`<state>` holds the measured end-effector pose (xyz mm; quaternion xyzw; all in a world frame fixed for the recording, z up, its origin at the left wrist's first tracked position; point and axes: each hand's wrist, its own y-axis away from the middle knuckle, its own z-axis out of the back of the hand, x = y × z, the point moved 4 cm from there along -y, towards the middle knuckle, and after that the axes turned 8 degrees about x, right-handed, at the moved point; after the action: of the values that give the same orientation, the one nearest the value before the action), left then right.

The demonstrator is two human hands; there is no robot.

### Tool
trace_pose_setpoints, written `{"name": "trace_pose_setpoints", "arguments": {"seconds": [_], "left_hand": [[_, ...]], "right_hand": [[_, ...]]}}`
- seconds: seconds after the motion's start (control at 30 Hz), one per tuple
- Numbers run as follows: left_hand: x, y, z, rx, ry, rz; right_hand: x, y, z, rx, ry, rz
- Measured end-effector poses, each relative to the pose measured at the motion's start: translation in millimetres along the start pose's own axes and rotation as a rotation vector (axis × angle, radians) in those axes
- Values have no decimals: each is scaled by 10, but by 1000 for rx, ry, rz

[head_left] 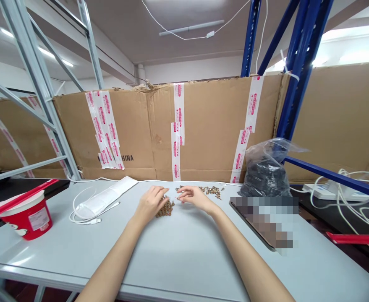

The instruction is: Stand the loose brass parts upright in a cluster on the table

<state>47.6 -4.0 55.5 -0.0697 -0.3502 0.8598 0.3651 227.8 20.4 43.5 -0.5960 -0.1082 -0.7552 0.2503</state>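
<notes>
Small brass-coloured metal pieces (169,209), which look like screws, stand close together in a cluster at the middle of the grey table (178,260). My left hand (151,203) rests at the cluster's left side, fingers apart and partly over the pieces, hiding some of them. Just to the right, my right hand (193,198) hovers over the table with thumb and fingertips pinched. Something tiny shows at those fingertips, too small to name. More loose brass-coloured pieces (214,191) lie scattered behind and to the right of my right hand.
A red paper tub (37,220) stands at left, near a white pouch (108,197) and a white cable (92,221). On the right are a clear bag of dark stuff (264,174) and a flat dark-edged, blurred object (256,222). A cardboard sheet (209,130) walls the back.
</notes>
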Motion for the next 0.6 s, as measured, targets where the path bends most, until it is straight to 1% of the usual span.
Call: {"name": "trace_pose_setpoints", "arguments": {"seconds": [0.07,0.17,0.23,0.33,0.47,0.6], "left_hand": [[-165,-32,-41,17,1,-96],[-259,-43,-76,-4,-2,-156],[-255,-34,-80,-22,-10,-163],[-229,-16,-84,-11,-36,-162],[-226,-13,-115,44,-83,-159],[-224,-24,-160,129,-179,-129]], "right_hand": [[55,-9,-114,48,-96,25],[81,-10,-165,41,-154,55],[65,-12,-155,23,-163,59],[27,-19,-140,17,-173,51],[11,-28,-142,12,-163,54],[14,-28,-156,22,-169,76]]}}
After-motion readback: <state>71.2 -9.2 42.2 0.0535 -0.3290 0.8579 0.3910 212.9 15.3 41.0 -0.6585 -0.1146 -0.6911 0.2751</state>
